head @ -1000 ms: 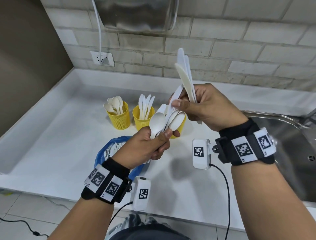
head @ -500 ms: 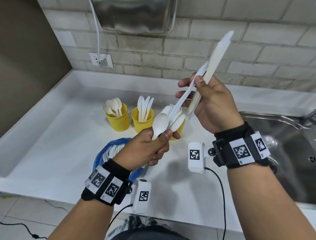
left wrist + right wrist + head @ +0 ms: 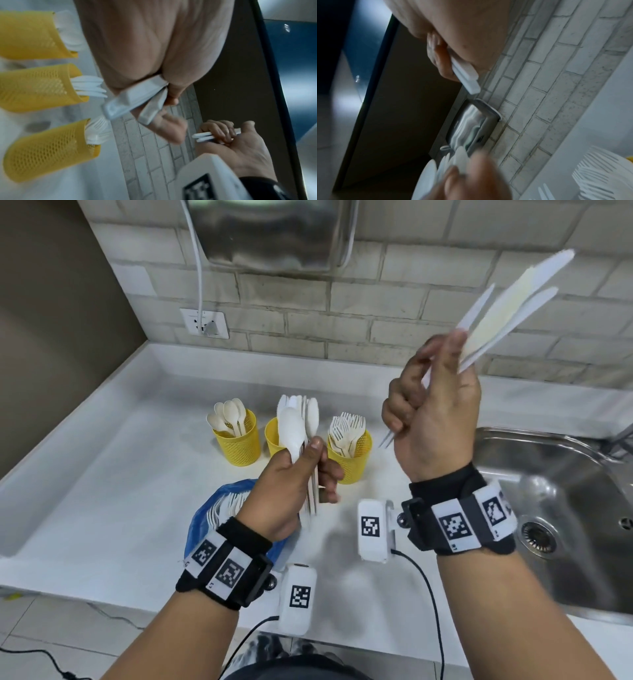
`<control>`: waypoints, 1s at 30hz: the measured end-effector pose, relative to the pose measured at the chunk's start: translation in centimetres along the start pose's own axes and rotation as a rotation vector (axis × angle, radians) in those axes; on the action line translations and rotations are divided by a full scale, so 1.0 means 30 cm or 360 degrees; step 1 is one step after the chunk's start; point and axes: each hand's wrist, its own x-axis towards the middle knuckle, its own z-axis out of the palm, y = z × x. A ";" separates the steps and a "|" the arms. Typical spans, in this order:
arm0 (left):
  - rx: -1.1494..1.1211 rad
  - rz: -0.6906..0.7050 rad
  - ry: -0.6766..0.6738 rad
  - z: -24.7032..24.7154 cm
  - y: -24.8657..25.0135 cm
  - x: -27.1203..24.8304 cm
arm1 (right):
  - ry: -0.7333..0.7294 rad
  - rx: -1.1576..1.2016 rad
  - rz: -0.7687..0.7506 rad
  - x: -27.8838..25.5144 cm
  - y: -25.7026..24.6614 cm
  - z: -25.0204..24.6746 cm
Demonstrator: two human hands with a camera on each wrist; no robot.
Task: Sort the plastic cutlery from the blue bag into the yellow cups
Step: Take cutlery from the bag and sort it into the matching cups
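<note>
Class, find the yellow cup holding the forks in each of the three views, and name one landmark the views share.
Head: the fork cup stands rightmost of three, centre frame.
Left wrist: lowest cup, lower left.
Right wrist: only a yellow sliver at right edge, above fork tines.
Shared landmark: grey brick wall.

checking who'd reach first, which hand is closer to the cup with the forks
Left. The left hand holds spoons right beside the fork cup, overlapping its left side in the head view. The right hand is raised above and to its right, holding knives.
</note>
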 end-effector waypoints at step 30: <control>0.1577 0.0769 0.0187 -0.077 -0.049 0.042 | -0.0786 -0.1160 0.0169 -0.019 -0.010 -0.094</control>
